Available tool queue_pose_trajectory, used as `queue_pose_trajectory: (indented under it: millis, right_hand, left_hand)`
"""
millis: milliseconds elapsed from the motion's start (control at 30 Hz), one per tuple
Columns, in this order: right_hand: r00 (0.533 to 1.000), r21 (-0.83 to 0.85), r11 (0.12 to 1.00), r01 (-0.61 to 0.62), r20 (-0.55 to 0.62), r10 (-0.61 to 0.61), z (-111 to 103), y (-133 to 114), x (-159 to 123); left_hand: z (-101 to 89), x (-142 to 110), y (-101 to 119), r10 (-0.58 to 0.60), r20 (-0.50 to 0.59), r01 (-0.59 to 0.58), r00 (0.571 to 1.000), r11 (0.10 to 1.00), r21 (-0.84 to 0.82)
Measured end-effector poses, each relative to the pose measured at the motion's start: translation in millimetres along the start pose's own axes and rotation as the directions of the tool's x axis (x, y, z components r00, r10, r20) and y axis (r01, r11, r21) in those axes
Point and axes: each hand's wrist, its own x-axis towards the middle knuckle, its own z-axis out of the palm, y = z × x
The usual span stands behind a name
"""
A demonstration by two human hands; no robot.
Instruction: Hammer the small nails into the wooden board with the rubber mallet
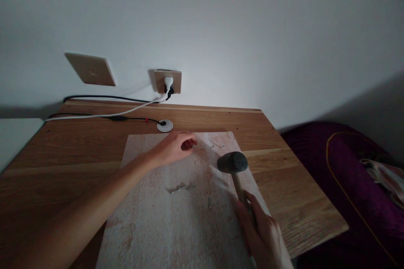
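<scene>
My right hand (263, 231) is wrapped round the wooden handle of a rubber mallet (232, 162), whose dark head is held above the right side of a pale, worn-looking board (151, 227). Near the board's far edge, my left hand (176, 148) is closed in a pinch on a small nail (192, 146), mostly hidden by the fingers. Just right of those fingertips a short row of nails (212, 146) sticks up from the board. Several loose nails (176, 190) lie at mid-board, and another nail (210, 203) rests closer to the mallet handle.
Under the board is a wooden table (303, 201) against a white wall. Black and white cables (126, 113) run along its back to a wall socket (168, 81) and a round cable grommet (165, 125). A purple cushioned thing (356, 168) stands at the right.
</scene>
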Motion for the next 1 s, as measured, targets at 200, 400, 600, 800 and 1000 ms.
queue_pose_trajectory:
  millis: [200,400,600,800,1000]
  right_hand:
    - [1.0,0.0,1.0,0.001,-0.001,-0.001,0.5,0.3,0.4]
    - [1.0,0.041,0.999,0.0,-0.005,0.0,0.6,-2.0,-1.5]
    - [0.998,0.141,0.99,-0.012,0.064,0.003,6.0,-32.9,-4.0]
    - [0.974,0.178,0.974,0.141,0.154,-0.169,11.4,-70.4,7.3]
    - [0.949,0.152,0.969,0.195,0.22,-0.226,22.0,-76.6,18.3]
  left_hand:
    - [1.2,-0.2,-0.8,-0.015,0.003,0.015,1.0,1.0,-0.004]
    - [0.5,-0.2,-0.7,-0.041,0.009,0.041,0.999,0.998,-0.037]
    - [0.8,-0.3,0.7,-0.071,0.006,0.071,0.997,0.996,-0.047]
    - [-2.5,-1.5,1.0,-0.077,-0.008,0.076,0.997,0.994,-0.084]
    - [-5.5,-1.2,2.5,-0.052,0.007,0.053,0.999,0.994,-0.091]
